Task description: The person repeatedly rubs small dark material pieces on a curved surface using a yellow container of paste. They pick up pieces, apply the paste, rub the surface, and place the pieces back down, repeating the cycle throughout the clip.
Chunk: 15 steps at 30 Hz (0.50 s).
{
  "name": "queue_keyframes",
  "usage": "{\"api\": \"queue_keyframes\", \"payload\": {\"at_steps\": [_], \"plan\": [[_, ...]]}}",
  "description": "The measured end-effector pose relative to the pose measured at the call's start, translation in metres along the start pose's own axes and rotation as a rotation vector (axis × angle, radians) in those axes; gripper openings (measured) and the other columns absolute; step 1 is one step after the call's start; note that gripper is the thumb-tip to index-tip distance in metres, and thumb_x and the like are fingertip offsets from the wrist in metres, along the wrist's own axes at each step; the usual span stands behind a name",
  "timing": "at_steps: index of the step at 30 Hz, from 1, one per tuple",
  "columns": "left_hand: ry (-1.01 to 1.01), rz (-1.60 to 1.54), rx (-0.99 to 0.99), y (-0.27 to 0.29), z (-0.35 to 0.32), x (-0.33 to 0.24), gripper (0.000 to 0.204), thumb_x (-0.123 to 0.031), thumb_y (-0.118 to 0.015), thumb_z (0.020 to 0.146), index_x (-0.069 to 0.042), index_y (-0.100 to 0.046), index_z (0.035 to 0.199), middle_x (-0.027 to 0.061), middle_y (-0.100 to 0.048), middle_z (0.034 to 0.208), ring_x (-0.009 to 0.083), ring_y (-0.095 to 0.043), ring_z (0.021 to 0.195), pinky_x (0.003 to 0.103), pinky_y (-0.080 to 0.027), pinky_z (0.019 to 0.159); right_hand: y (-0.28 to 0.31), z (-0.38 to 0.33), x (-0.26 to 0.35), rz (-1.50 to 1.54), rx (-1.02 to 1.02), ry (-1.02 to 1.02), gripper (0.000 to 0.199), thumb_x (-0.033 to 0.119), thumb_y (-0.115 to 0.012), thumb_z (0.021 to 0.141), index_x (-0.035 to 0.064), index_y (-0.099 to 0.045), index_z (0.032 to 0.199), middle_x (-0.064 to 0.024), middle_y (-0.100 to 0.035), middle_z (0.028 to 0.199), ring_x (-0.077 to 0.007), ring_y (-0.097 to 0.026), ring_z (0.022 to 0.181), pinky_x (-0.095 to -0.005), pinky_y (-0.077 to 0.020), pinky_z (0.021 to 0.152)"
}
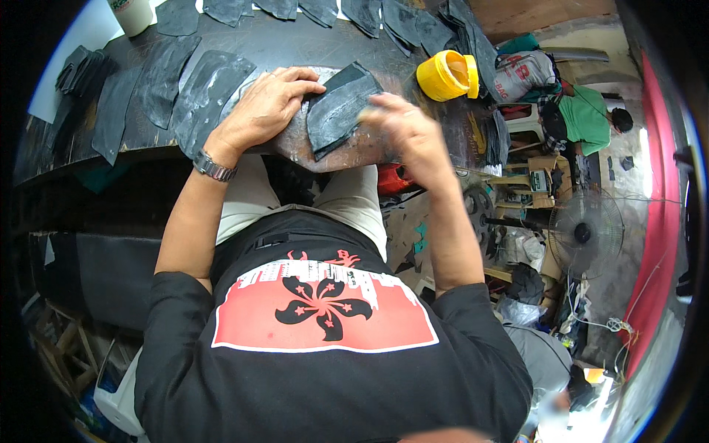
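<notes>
The near edge of our dark table point(255, 40) runs by our trousers point(240, 193), bare strips showing between cut pieces point(210, 83); a fan point(582, 230) stands rightward. On our worn board point(369, 150), our left hand point(266, 107) and blurred right hand point(410, 133) flank a dark layered piece point(341, 107); neither grip can we tell. A yellow tub point(439, 78) sits beyond.

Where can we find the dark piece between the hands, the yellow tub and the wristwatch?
Dark piece point(341, 108), head view: middle of its upper face.
Yellow tub point(438, 80), head view: its outer side wall.
Wristwatch point(215, 168), head view: its band.
</notes>
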State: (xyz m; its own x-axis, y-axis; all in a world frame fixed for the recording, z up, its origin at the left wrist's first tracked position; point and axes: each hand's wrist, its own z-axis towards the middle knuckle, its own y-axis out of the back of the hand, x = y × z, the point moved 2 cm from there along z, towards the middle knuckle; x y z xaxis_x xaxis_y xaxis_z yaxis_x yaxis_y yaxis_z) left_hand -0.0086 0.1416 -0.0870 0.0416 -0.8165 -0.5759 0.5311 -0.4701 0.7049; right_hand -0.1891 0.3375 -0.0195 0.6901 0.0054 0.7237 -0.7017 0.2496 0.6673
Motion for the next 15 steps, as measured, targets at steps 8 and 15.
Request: {"api": "queue_keyframes", "payload": {"at_steps": [8,15], "plan": [[0.001,-0.006,-0.033,-0.001,-0.004,-0.002,0.03,-0.011,-0.056,0.096,-0.015,-0.071,0.122,0.0072,-0.063,0.135,0.0289,-0.057,0.124,0.043,-0.042,0.107,0.11,0.038,-0.069,-0.346,-0.084,-0.687,0.063,0.054,-0.07,0.093,0.0034,-0.066,0.131,-0.0144,-0.071,0.074,-0.0168,-0.068,0.055,-0.0276,-0.0535,0.049],[0.03,-0.075,-0.049,0.007,-0.006,-0.006,0.03,-0.013,-0.061,0.095,-0.012,-0.069,0.124,0.0094,-0.062,0.137,0.0312,-0.057,0.126,0.042,-0.042,0.11,0.128,0.07,-0.074,-0.558,0.014,-0.826,0.069,0.067,-0.059,0.094,0.0025,-0.071,0.112,-0.0119,-0.067,0.061,-0.0169,-0.067,0.049,-0.028,-0.0509,0.044]]}}
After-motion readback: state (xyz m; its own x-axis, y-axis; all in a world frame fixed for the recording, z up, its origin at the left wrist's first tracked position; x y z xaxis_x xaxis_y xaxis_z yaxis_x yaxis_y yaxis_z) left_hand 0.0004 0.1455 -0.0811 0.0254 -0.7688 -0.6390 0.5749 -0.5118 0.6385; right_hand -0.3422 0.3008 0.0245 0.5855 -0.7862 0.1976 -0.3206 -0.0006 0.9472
